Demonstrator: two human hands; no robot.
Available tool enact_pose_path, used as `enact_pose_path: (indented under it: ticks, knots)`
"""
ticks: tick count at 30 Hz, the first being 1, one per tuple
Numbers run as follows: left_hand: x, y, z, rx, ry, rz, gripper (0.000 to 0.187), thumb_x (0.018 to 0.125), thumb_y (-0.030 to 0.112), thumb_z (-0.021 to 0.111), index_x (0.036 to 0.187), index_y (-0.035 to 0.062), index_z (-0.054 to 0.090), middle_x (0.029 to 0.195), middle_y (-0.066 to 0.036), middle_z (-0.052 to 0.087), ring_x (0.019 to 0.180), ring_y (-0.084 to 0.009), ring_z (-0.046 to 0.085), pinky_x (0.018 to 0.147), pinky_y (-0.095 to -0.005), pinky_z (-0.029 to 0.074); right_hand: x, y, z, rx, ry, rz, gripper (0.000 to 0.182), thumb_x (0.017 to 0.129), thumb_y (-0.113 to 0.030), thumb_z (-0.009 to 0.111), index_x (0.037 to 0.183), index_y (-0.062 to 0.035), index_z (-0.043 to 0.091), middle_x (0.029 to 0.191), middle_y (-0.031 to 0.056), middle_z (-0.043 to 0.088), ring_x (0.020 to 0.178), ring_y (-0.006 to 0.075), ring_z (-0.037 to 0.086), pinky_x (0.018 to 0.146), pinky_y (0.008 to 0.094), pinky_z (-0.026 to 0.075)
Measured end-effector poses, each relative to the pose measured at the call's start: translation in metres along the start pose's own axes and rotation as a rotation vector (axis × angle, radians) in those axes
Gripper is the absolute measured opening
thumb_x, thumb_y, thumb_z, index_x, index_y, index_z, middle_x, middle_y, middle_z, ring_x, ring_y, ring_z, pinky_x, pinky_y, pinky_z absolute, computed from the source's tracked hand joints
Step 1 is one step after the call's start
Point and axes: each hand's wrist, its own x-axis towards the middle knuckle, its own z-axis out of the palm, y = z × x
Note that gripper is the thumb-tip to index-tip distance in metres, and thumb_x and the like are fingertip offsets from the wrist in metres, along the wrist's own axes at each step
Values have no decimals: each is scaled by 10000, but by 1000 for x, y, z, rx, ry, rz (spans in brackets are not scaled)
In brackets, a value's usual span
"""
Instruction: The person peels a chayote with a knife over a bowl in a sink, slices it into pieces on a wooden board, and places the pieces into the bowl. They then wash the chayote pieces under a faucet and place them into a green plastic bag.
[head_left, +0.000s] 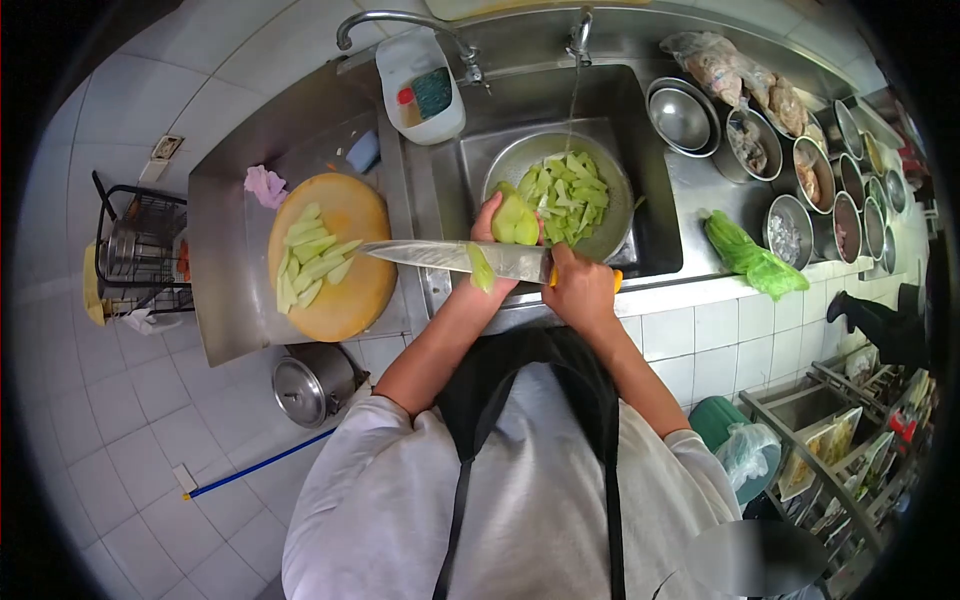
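Note:
My right hand [583, 290] is closed round the yellow handle of a large knife [420, 255], whose blade points left across my left wrist. My left hand [488, 222] holds pale green vegetable pieces [514, 218] over the sink's near left side. A green slice [481, 268] lies against the blade. Just beyond, a round metal bowl [621, 205] in the sink holds many cut green pieces [572, 195], with water running into it from the tap [579, 42]. On the left, a round wooden board [365, 215] bears a pile of green strips [312, 258].
A white container [436, 125] with a sponge stands behind the sink's left edge. Steel bowls [683, 118] and a green plastic bag [745, 255] line the right counter. A lidded pot [298, 390] stands on the floor at left, a green bin [712, 420] at lower right.

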Motion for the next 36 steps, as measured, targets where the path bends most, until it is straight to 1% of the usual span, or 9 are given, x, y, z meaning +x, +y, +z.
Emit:
enact_pose_path:
  ticks: [3, 6, 11, 17, 19, 23, 29, 33, 36]
  knots:
    - [4, -5, 1, -106, 44, 23, 463, 897, 498, 660, 1055, 64, 625, 959, -125, 678, 845, -256, 678, 736, -390, 565, 0, 6, -1, -49, -12, 39, 198, 722, -152, 722, 804, -72, 561, 624, 160, 644, 607, 359, 675, 558, 468, 548]
    - [-17, -8, 24, -57, 308, 101, 450, 905, 488, 649, 1088, 78, 623, 1018, -104, 665, 900, -256, 655, 767, -386, 551, 7, 23, 5, -130, -56, 209, 194, 726, -163, 712, 840, -54, 600, 661, 180, 668, 662, 369, 694, 592, 473, 560]
    - [-15, 1, 8, 19, 223, 30, 462, 890, 495, 668, 1146, 117, 594, 1010, -64, 646, 898, -240, 627, 777, -388, 536, 5, 49, 2, -37, -82, 297, 172, 759, -181, 698, 820, -29, 646, 695, 217, 674, 662, 421, 679, 647, 499, 563]
    - [1, -8, 0, 126, 185, 166, 469, 869, 523, 679, 1112, 128, 607, 973, -95, 661, 855, -255, 665, 716, -370, 556, 12, 7, -12, 23, -120, 85, 179, 793, -196, 692, 850, -39, 627, 655, 229, 647, 619, 420, 663, 611, 516, 545]
    - [-3, -7, 2, 156, 179, 115, 467, 868, 523, 680, 1105, 126, 615, 985, -92, 663, 848, -248, 657, 706, -367, 551, 14, 5, -13, 12, -113, 46, 169, 827, -200, 671, 851, -41, 618, 641, 234, 637, 583, 425, 649, 582, 522, 536]
    - [-15, -4, 17, 160, 324, 115, 488, 870, 523, 678, 1113, 104, 619, 1005, -93, 663, 833, -246, 639, 690, -360, 540, 15, 28, 2, -36, -144, 161, 173, 795, -201, 677, 838, -39, 636, 671, 230, 654, 638, 420, 669, 620, 519, 548]
    - [-20, 10, 5, 146, 213, 11, 504, 894, 528, 661, 1138, 90, 607, 1007, -130, 655, 821, -265, 638, 684, -373, 534, 7, 84, 25, -41, -305, 402, 262, 798, -231, 628, 907, -7, 710, 816, 250, 698, 820, 427, 690, 761, 518, 551]
    - [-18, 9, 7, 300, 193, 70, 513, 903, 537, 652, 1144, 87, 599, 1025, -131, 663, 824, -270, 655, 671, -388, 535, 11, 77, 14, 89, -297, 408, 250, 796, -231, 632, 901, -17, 707, 819, 247, 695, 807, 426, 687, 753, 514, 549]
    - [-9, 2, 4, 370, 230, 167, 450, 951, 494, 618, 1179, 106, 600, 1081, -86, 666, 913, -235, 658, 741, -386, 539, 24, 45, -9, 160, -244, 332, 223, 791, -222, 649, 886, -28, 704, 803, 240, 692, 781, 423, 685, 738, 508, 550]
